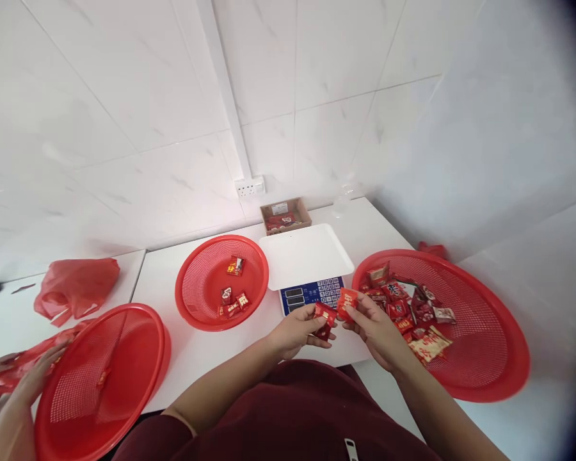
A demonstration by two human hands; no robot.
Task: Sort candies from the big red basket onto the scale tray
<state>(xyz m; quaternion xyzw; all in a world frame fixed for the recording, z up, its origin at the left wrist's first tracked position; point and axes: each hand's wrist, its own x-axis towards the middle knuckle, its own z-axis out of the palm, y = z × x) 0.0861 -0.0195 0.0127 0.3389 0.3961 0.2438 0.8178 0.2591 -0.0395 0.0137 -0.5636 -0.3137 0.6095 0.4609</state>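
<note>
1. Left hand (295, 331): the grip pinches a dark red packet (323, 321) between thumb and fingers, in front of the scale.
2. Right hand (377, 328): the grip grasps a bright red packet (347, 302), just beside the first and near the keypad.
3. Scale (304, 256): a white pan above a blue keypad panel (312, 294), standing on the white table (254, 349).
4. Right basket (487, 330): red mesh, holding a heap of wrapped packets (406, 310).
5. Middle basket (196, 275): left of the scale, with a few packets (235, 304) scattered on its base.
6. Carton (290, 228): behind the scale, containing red packets.
7. Far left: a co-worker's hands (43, 371) at red plastic, beside a tilted red basket (137, 371).
</note>
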